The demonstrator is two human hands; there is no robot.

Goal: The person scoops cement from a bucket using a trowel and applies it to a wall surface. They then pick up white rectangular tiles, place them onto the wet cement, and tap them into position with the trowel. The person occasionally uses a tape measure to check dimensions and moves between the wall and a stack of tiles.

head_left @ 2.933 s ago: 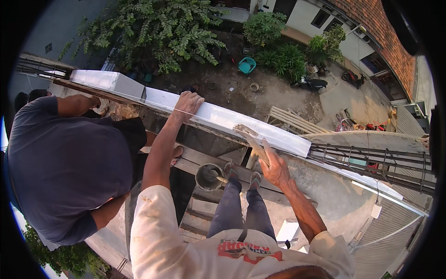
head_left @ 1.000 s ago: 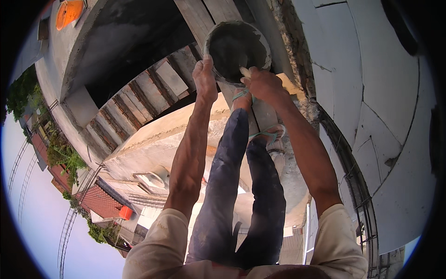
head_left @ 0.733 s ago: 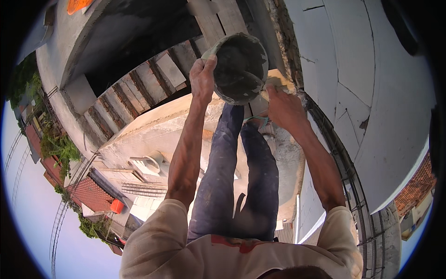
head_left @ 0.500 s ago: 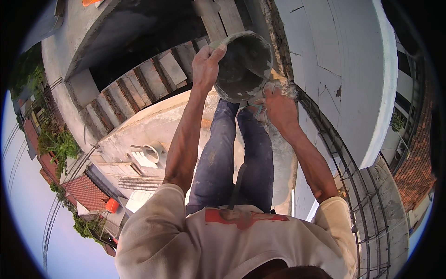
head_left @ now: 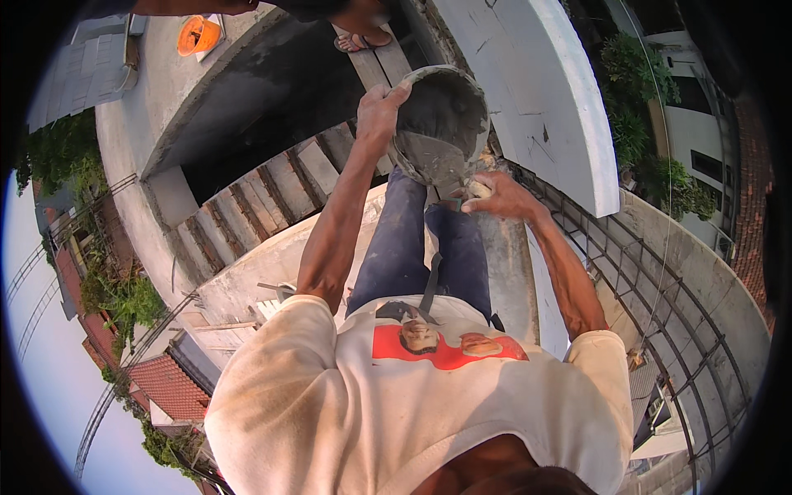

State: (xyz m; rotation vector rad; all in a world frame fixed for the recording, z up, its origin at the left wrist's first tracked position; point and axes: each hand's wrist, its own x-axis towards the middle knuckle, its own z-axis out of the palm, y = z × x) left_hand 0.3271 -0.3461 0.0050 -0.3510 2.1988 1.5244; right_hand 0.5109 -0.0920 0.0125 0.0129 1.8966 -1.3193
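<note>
A round mortar bucket (head_left: 476, 111), its rim crusted grey, tilts in front of my legs. Wet grey mortar (head_left: 433, 157) lies in its near part. My left hand (head_left: 379, 115) is closed over the bucket's left rim, thumb toward the mouth. By the lower right of the bucket, my right hand (head_left: 502, 196) is curled around a pale, rounded handle-like piece (head_left: 477, 190). What this piece belongs to is mostly hidden.
Another person's sandalled foot (head_left: 363, 40) stands on planks (head_left: 384, 64) ahead. Stepped boards (head_left: 268, 194) border a dark opening at left. An orange bucket (head_left: 198, 35) sits on the far left ledge. At right are a white wall (head_left: 536, 99) and a rebar cage (head_left: 660, 309).
My view has shifted, bringing the other person's foot and the orange bucket into sight. More mortar shows inside the tilted bucket. My right hand's pale piece now shows more plainly.
</note>
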